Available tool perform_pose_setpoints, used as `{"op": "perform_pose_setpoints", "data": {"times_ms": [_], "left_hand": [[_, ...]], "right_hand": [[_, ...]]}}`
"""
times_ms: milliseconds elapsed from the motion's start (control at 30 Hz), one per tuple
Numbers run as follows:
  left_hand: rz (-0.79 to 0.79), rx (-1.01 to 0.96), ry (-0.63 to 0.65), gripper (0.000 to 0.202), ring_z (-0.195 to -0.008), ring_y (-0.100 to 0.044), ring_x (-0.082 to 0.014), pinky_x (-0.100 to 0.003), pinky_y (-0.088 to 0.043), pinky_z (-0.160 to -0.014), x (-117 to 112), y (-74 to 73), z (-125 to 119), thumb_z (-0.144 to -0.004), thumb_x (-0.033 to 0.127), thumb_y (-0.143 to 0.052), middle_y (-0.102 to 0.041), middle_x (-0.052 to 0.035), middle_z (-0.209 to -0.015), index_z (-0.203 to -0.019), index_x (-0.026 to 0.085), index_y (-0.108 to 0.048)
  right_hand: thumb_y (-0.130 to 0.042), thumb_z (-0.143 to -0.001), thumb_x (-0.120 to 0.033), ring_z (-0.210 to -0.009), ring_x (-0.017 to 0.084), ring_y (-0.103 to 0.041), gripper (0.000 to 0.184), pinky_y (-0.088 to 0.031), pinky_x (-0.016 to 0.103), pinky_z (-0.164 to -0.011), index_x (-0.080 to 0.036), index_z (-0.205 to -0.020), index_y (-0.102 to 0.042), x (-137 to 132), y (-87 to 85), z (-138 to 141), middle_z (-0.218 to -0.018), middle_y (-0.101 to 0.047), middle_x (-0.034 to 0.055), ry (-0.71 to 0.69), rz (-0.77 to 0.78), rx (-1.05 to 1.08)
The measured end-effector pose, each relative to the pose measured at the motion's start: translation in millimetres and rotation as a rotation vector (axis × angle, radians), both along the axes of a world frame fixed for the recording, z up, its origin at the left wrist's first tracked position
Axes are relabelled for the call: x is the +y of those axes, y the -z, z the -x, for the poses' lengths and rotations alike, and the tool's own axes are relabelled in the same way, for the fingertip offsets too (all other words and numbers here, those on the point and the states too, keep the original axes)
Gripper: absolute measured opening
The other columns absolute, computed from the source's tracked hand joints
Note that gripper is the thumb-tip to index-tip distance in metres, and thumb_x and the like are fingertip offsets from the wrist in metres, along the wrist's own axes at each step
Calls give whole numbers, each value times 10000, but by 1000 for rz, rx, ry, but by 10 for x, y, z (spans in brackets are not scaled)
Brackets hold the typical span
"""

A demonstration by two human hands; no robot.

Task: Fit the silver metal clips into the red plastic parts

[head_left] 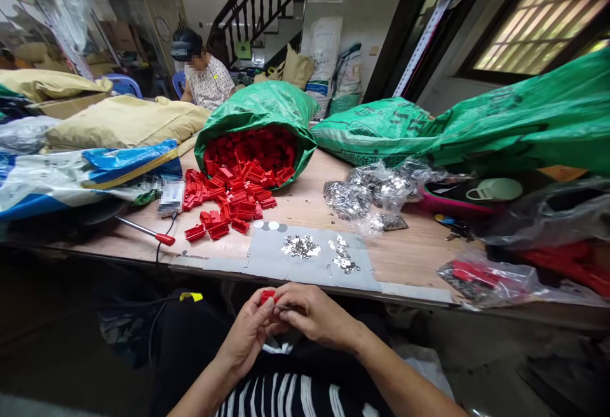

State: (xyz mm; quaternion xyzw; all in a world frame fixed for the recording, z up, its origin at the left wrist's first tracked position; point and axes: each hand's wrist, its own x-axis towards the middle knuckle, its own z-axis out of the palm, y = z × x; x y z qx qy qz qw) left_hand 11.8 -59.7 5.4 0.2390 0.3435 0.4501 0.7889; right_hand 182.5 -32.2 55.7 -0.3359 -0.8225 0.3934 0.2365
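Observation:
My left hand (251,326) is closed around a small red plastic part (267,296), held over my lap just off the table's front edge. My right hand (309,313) meets it there, thumb and fingers pinched at the part's right side. Something thin and dark shows at those fingertips, too small to name. Beyond the hands, a grey sheet (267,258) on the table bears a pile of small silvery metal pieces (301,247) and a looser scatter of metal pieces (342,255). Red plastic parts (238,198) spill from a green sack (267,102) behind.
Clear bags of metal pieces (350,198) lie right of centre. A screwdriver-like tool with a red tip (164,239) juts out at left. Green sacks (376,128) and a tan sack (124,121) line the back. Another person (207,80) sits beyond the table.

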Motion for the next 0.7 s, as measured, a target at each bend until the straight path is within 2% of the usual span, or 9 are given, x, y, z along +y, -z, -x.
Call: {"op": "perform_pose_setpoints", "data": {"times_ms": [67,100,200,267,300,400,533,700], "left_hand": [[19,48,18,253,-818,-666,-177,-298,-514,-739,-19,-1,-2,-841,328,-630,-676,-78,-933,-1032,165,-597],[27,69,21,278,-838,-671,-192,-309,-514,-751,-25,-6,-1,-829,339,-642,-682,-89,-951,-1044,168,-597],[30,92,11,326,-884,-675,-224,-342,-508,-798,-30,-37,-6,-788,345,-687,-688,-110,-1000,-1053,172,-609],[3,93,-18,334,-893,-674,-230,-349,-506,-811,-18,-68,-23,-759,322,-719,-691,-108,-1007,-1044,175,-625],[-24,99,-37,337,-899,-671,-230,-346,-504,-817,-6,-84,-34,-743,300,-735,-693,-107,-1007,-1038,175,-633],[-135,133,-99,347,-920,-661,-220,-317,-498,-834,53,-127,-68,-699,215,-771,-702,-102,-1012,-1022,168,-653],[-232,171,-180,385,-942,-654,-202,-294,-486,-876,139,-195,-91,-664,154,-786,-711,-82,-1032,-1027,175,-660],[-307,225,-223,386,-925,-666,-191,-271,-488,-874,196,-338,-81,-649,131,-788,-725,-64,-993,-1012,180,-668]], "right_hand": [[-539,-847,-111,-931,137,-615,187,-480,236,-827,-207,-956,-657,83,36,-199,-1043,-653,30,92,5,9],[-540,-846,-122,-932,147,-614,188,-479,254,-836,-213,-962,-657,152,58,-324,-1013,-659,30,198,-43,-22],[-506,-857,-153,-942,189,-613,227,-472,328,-856,-212,-1015,-659,404,141,-729,-1021,-659,58,561,-227,-220],[-511,-857,-184,-912,209,-624,220,-480,341,-819,-201,-1012,-666,555,192,-942,-1021,-670,76,719,-293,-384],[-520,-856,-192,-914,210,-627,219,-478,333,-810,-209,-1017,-667,615,211,-1014,-1026,-678,71,754,-305,-449],[-557,-848,-216,-919,204,-635,208,-471,303,-797,-225,-1024,-667,730,230,-1085,-1037,-694,54,776,-310,-575],[-564,-851,-243,-949,200,-630,199,-456,287,-801,-227,-1021,-667,819,212,-1013,-1049,-696,49,739,-306,-640],[-556,-839,-234,-889,196,-633,136,-435,272,-731,-231,-892,-681,911,222,-990,-954,-714,32,708,-275,-652]]}}
